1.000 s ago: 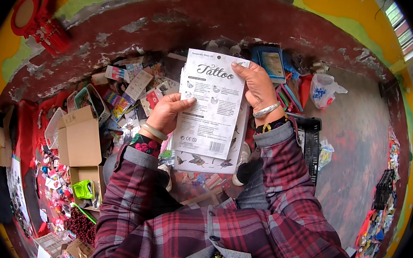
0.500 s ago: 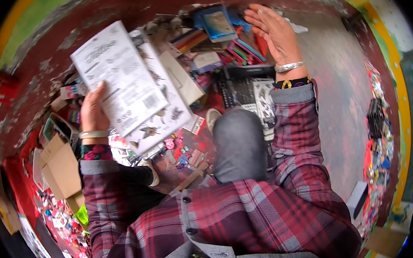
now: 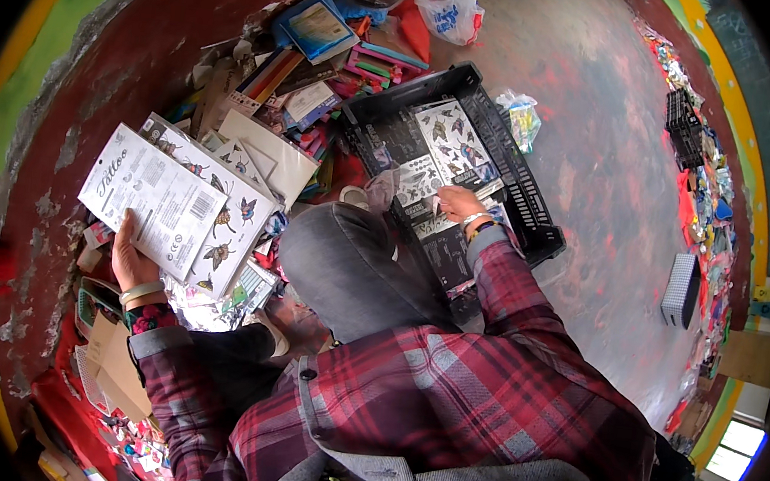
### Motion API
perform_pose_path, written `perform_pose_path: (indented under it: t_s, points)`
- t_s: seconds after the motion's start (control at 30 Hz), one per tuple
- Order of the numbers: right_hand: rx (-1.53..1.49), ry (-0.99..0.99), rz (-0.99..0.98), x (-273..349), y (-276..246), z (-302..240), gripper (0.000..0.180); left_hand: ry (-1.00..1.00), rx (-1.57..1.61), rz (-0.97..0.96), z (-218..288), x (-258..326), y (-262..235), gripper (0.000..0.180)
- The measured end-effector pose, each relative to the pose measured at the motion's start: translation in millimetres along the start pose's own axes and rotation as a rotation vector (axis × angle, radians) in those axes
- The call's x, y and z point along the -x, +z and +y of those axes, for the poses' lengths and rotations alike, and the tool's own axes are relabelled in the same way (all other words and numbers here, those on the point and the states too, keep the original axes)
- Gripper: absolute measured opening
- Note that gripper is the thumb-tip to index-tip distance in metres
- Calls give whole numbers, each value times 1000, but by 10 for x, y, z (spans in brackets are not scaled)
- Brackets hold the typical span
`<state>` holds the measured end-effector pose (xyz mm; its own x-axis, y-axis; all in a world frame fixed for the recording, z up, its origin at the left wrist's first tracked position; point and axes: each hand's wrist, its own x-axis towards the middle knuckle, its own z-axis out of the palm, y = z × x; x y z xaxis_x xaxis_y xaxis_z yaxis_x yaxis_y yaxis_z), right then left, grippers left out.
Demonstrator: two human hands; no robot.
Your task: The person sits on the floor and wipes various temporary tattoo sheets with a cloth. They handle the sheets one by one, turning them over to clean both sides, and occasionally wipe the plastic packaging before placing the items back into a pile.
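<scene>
While I scan from the left, my left hand is clamped on the bottom edge of a stack of sticker packs, thumb over the white back card, held up above the floor clutter. Long axis of the stack runs lower-left to upper-right; the printed header end points upper-left toward the red wall.

Risk: the stack is pinched at one edge only, and the butterfly sheets behind the front card are fanned out. I judge they could slide off into the loose pile of packets below.

Centre: my grey-trousered knee blocks part of the crate.

Right: my right hand is down in the black crate, fingers flat on the sticker sheets there. Whether it grips one, I cannot tell. Reaching across the knee, the sleeve could drag sheets out over the crate rim.
</scene>
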<state>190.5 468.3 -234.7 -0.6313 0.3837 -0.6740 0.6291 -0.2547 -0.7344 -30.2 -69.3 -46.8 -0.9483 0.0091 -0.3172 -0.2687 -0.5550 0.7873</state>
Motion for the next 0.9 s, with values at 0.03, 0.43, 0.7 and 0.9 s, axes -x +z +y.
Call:
perform_pose_path:
  t_s: [0.03,0.43,0.7,0.9]
  points:
    - [178,-62,22,-56,97,26,37,2,-4,3,-24,-21,-20,39]
    - [969,-463,125,-373,1164,-272,27,36,-108,-21,-89,74,184,29]
    - [-794,-506,-267,-255,956,-1331,40,43,-22,-162,-7,246,285,31]
    - [-190,-1228,-530,1266,2075,-2752,42,28,28,-230,68,263,387,30]
